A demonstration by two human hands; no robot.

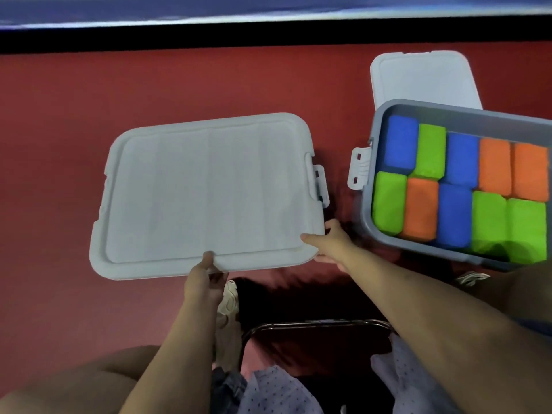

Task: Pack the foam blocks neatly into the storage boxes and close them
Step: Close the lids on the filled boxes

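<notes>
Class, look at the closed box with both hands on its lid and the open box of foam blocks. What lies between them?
Head view: only a strip of bare red floor separates closed box from open box.

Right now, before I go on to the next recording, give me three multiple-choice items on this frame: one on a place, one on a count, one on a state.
1. Where does the spare lid lie?
A. beyond the open box
B. on the closed box
C. in the person's lap

2. How many orange blocks show in the open box?
A. one
B. three
C. five

3. What is the left hand doing?
A. hanging idle
B. holding a foam block
C. gripping the near edge of the closed box's lid

Answers:
1 A, it lies on the floor past the box's far rim.
2 B, two in the far row, one in the near row.
3 C, the thumb lies on top of the lid's edge.
</notes>
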